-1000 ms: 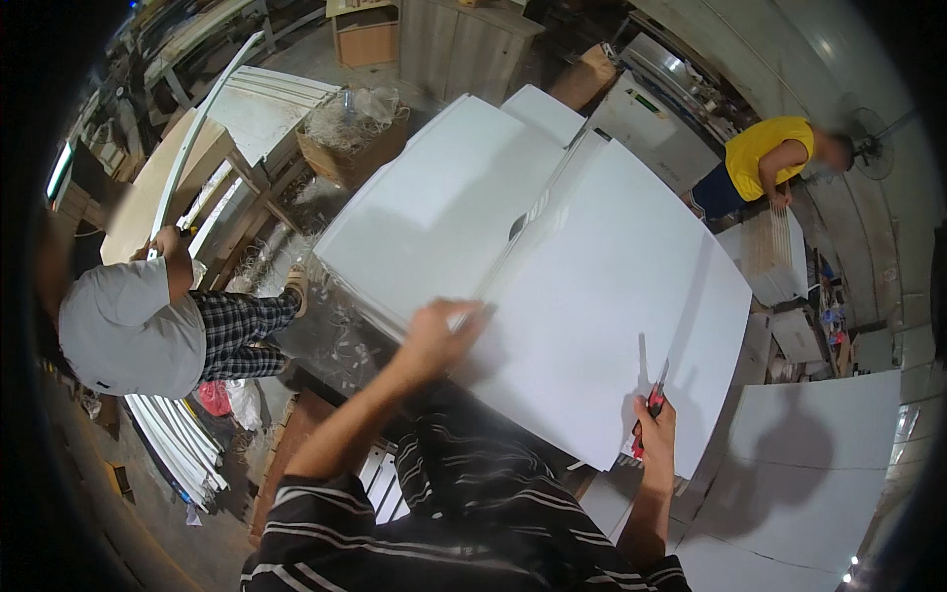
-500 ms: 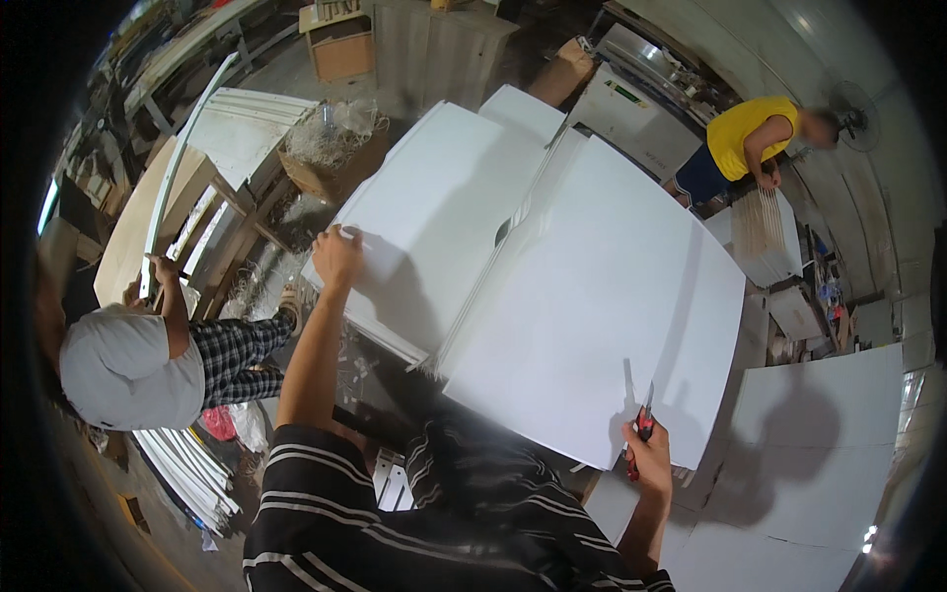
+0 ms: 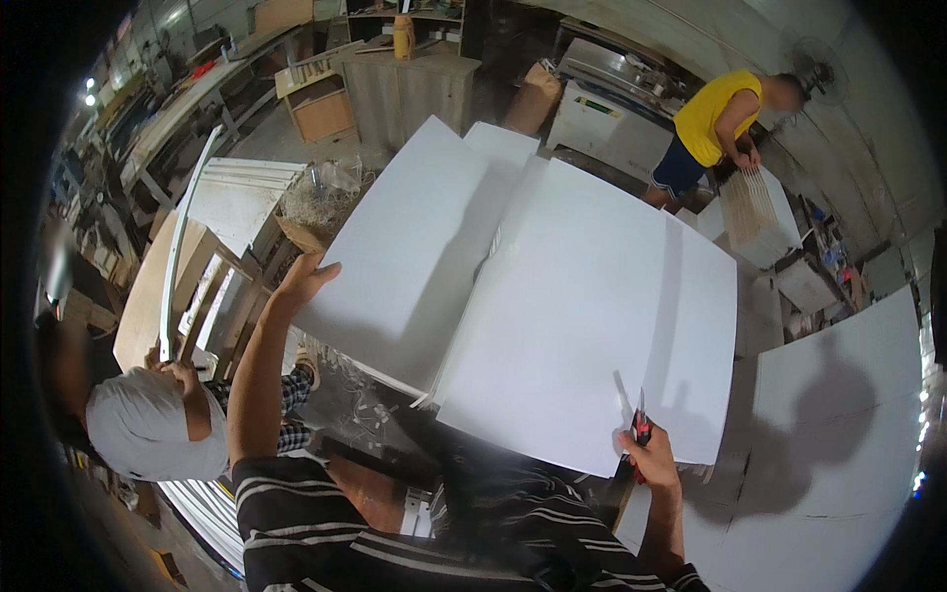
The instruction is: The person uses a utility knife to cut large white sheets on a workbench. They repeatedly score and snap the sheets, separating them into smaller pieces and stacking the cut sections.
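A large white rectangular foam board (image 3: 592, 316) is seen lying flat across the middle of the view, its near edge just above the person's striped-sleeved arms. At that near edge the right hand (image 3: 651, 459) is closed around a red-handled utility knife (image 3: 641, 429), whose blade is pointed up into the board beside a short slit. A second white board, narrower and lying partly under the first (image 3: 414, 247), is spread to the left, and its outer left corner is touched by the left hand (image 3: 306, 281), fingers stretched out and apart along the edge rather than curled around it (whether the corner is pinched from below cannot be told). The two boards are overlapped along a seam running from top to bottom, with a stack of thinner white sheet edges showing beneath at the near side. More white panels on the floor (image 3: 838, 444) are laid to the right, crossed by a dark shadow. At lower left, a person in a white cap and checked shirt (image 3: 148, 434) is crouched beside long white strips (image 3: 182, 247). At upper right, a person in a yellow shirt (image 3: 715, 118) is bent over a small white table holding a bundle of pale slats (image 3: 750, 202). Wooden cabinets (image 3: 404, 84) are lined along the far side.
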Motion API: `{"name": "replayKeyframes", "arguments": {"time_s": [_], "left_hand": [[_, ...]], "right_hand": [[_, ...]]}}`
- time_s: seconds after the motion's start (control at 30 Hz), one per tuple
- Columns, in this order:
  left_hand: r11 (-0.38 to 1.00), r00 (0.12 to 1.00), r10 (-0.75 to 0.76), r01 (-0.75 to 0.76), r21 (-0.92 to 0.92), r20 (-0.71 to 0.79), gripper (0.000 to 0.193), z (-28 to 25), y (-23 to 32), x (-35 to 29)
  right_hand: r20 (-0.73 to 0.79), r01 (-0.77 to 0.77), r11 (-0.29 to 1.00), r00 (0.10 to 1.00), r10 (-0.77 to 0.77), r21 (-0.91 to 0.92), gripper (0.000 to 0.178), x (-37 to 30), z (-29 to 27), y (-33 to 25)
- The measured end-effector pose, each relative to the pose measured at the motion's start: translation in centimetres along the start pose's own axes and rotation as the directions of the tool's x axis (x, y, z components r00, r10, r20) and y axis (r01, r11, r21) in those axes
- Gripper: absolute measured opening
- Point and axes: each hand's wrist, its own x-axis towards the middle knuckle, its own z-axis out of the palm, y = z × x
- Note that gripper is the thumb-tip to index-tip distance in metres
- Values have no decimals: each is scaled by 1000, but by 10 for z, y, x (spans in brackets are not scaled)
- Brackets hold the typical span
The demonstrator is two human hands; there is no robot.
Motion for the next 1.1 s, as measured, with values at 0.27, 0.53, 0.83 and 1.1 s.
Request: {"name": "replayKeyframes", "arguments": {"time_s": [0.27, 0.53, 0.83, 1.1], "left_hand": [[926, 913, 83, 77, 369, -400, 27, -40, 53, -124], [976, 703, 111, 56, 211, -703, 25, -91, 165, -258], [954, 745, 197, -297, -52, -637, 40, 105, 227, -283], [984, 943, -48, -13, -179, -329, 44, 412, 271, -229]], "right_hand": [[36, -116, 979, 993, 112, 167, 51, -1, -16, 11], [137, -84, 969, 989, 53, 234, 63, -20, -69, 38], [39, 210, 684, 943, -329, 699, 47, -57, -120, 69], [-164, 184, 477, 983, -84, 860, 22, -103, -194, 141]]}}
